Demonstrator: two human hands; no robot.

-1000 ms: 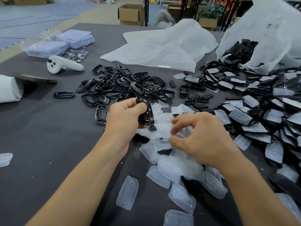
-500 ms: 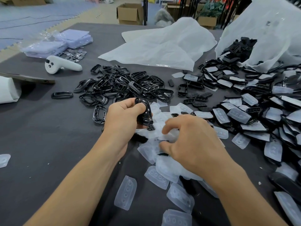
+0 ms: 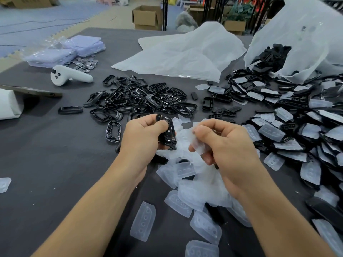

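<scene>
My left hand (image 3: 143, 138) grips a glossy black plastic shell (image 3: 168, 131), held upright above the dark table (image 3: 46, 154). Just to its right, my right hand (image 3: 226, 147) pinches a translucent white rubber pad (image 3: 197, 143) between thumb and fingers, lifted off the heap of white pads (image 3: 194, 188) below. The two hands are close together, the pad a short gap from the shell. A pile of black frames (image 3: 144, 99) lies behind my left hand.
Stacked black shells with white pads (image 3: 297, 127) cover the right side. A white plastic bag (image 3: 306, 38) spills black parts at the back right, and a flat white bag (image 3: 185, 54) lies mid-back. A white controller (image 3: 68, 76), metal discs (image 3: 85, 63) and purple packets (image 3: 65, 51) sit back left.
My right hand has come up from the heap of pads with one white pad pinched in it, and moved toward the shell. My left hand stays in place with the shell.
</scene>
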